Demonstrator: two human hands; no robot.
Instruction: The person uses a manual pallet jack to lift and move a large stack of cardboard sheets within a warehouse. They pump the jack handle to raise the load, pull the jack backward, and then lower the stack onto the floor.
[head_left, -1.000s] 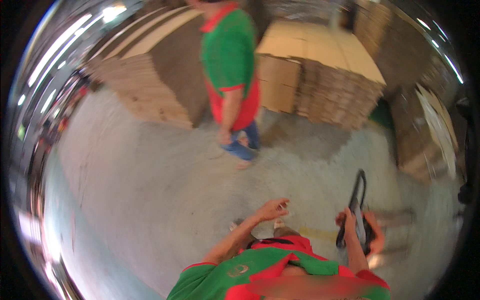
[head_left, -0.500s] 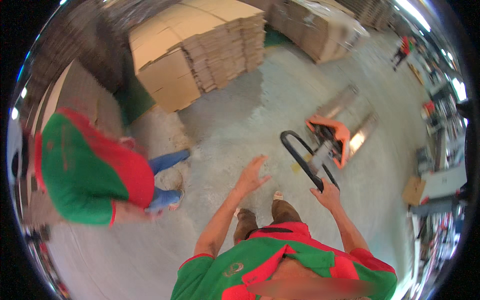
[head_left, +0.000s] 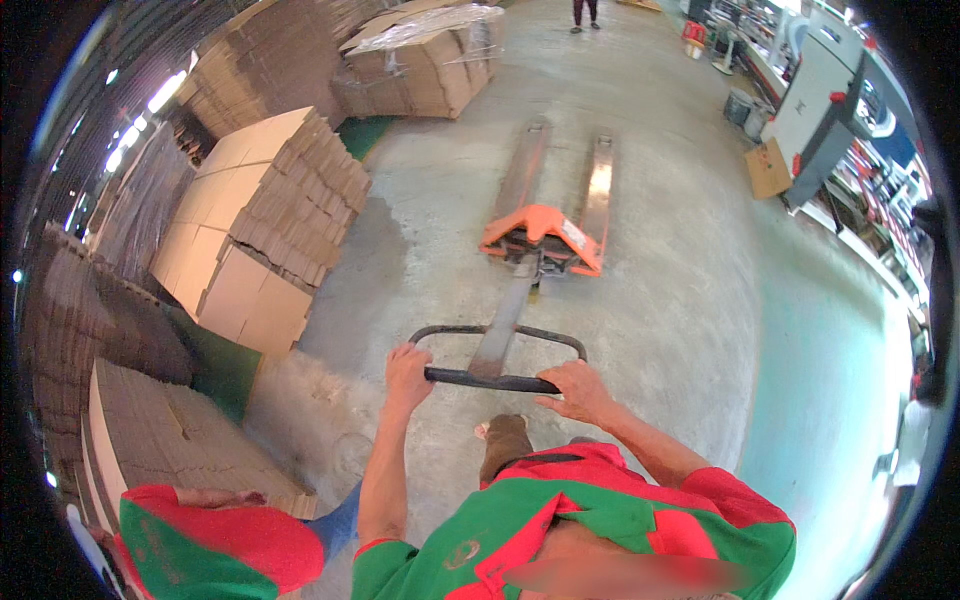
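Observation:
An orange pallet jack (head_left: 540, 222) stands on the floor ahead, its two bare metal forks pointing away from me. Its shaft slants back toward me and ends in a black loop handle (head_left: 480, 380). My left hand (head_left: 408, 374) is wrapped round the left corner of that handle. On the right end of the bar, my right hand (head_left: 580, 390) is closed as well. Nothing lies on the forks.
Stacked flat cardboard (head_left: 265, 215) stands at the left, with a plastic-wrapped stack (head_left: 430, 60) behind it. A co-worker (head_left: 220, 540) in red and green is close at my lower left. Machines (head_left: 820, 100) and a cardboard box (head_left: 768, 168) line the right. Another person (head_left: 585, 12) stands far ahead.
My left hand has gone from free and open to gripping the handle. My view has turned right, so the pallet jack now sits straight ahead and the co-worker lower left.

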